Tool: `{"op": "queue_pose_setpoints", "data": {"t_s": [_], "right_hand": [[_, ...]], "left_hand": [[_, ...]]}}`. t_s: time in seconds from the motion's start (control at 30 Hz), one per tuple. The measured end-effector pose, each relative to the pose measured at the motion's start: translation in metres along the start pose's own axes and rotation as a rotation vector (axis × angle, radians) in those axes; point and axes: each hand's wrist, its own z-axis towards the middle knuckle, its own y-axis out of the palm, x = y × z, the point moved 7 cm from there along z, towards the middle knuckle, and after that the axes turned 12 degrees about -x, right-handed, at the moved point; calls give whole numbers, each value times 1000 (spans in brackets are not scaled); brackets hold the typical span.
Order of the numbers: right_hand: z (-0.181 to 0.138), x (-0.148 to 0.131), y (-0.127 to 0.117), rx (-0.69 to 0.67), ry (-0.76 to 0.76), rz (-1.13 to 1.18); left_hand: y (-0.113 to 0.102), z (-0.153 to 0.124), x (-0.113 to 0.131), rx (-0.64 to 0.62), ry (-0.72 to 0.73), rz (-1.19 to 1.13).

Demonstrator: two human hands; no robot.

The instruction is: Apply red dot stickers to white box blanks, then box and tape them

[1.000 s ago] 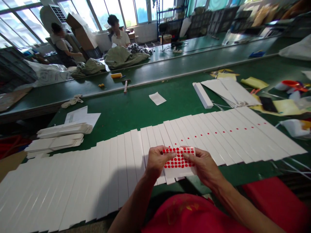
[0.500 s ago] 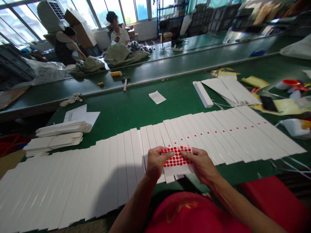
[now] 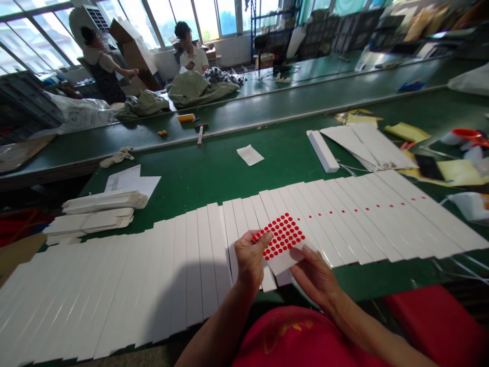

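Observation:
My left hand (image 3: 250, 257) pinches a sheet of red dot stickers (image 3: 282, 237) by its left side, thumb on top. At the sheet's lower right corner, my right hand (image 3: 317, 275) has its thumb by the edge and fingers partly hidden; it grips the sheet there more loosely. The sheet is tilted, with rows of red dots and a blank white strip at the bottom. Beneath it, overlapping white card strips (image 3: 355, 224) lie in a long row. Several on the right bear one red dot each; those on the left (image 3: 126, 285) show plain white.
Stacked folded white pieces (image 3: 99, 209) lie at left on the green table (image 3: 191, 173). Beyond are a paper scrap (image 3: 250, 154), a long white box (image 3: 323, 151), white sheets (image 3: 367, 145) and a dark phone-like object (image 3: 430, 167). Two people are across the far bench.
The sticker sheet has turned, its right side tipping upward. My right hand has slid from its upper part to the lower right corner. One person at the back has straightened up.

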Motion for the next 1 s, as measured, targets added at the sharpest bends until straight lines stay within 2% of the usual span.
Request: {"op": "queue_pose_setpoints", "data": {"t_s": [0.1, 0.3, 0.4, 0.5, 0.6, 0.73, 0.87, 1.0], "right_hand": [[1, 1, 5, 12, -29, -13], [3, 2, 0, 209, -58, -21], [6, 0, -4, 209, -70, -10], [8, -2, -8, 195, -62, -27], [9, -4, -10, 193, -36, -69], [8, -3, -6, 165, 7, -104], [5, 3, 0, 128, 52, -137], [3, 6, 2, 99, 79, -161]], "left_hand": [[2, -3, -5, 31, 11, -16], [6, -7, -20, 22, -11, -32], [6, -11, -25, 18, -26, -25], [2, -14, -25, -50, -44, 37], [-7, -11, -17, -120, -45, 134], [-17, 5, 13, -94, -37, 362], [-5, 21, 38, -149, -40, 488], [6, 25, 37, -207, -103, 387]]}}
